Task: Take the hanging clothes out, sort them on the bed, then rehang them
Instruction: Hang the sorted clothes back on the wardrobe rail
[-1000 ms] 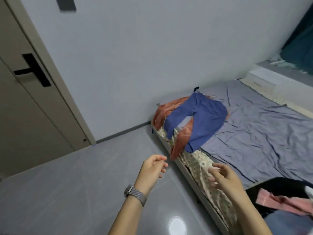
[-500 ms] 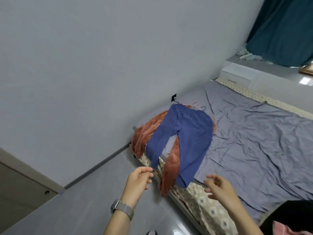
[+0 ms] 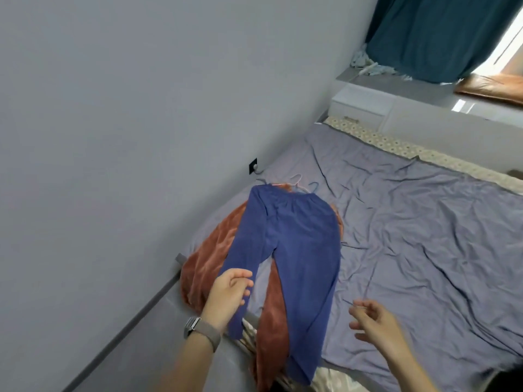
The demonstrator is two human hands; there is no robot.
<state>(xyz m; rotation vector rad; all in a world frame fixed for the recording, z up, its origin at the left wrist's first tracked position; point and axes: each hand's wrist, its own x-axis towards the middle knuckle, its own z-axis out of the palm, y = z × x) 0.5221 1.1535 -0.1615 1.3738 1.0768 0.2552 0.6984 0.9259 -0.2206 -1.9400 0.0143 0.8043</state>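
Blue trousers (image 3: 300,250) lie spread on the bed, legs hanging over its near edge, on top of a rust-orange fleece garment (image 3: 206,264). Pink and blue hanger hooks (image 3: 298,183) stick out beyond the waistband. My left hand (image 3: 229,295), a watch on its wrist, hovers in front of the trousers' left leg with fingers loosely curled; no grip shows. My right hand (image 3: 376,326), blurred, hangs over the grey-lilac sheet (image 3: 424,236) to the right of the trousers, fingers relaxed and holding nothing.
The grey wall runs along the bed's left side with a black socket (image 3: 252,166). A white cabinet (image 3: 362,104), a window ledge with a brown cushion (image 3: 492,86) and a teal curtain (image 3: 441,32) lie beyond the bed. Grey floor (image 3: 127,349) is at lower left.
The view has swung right from the door to the bed. Both hands have moved in toward the trousers; my left hand now overlaps the left leg.
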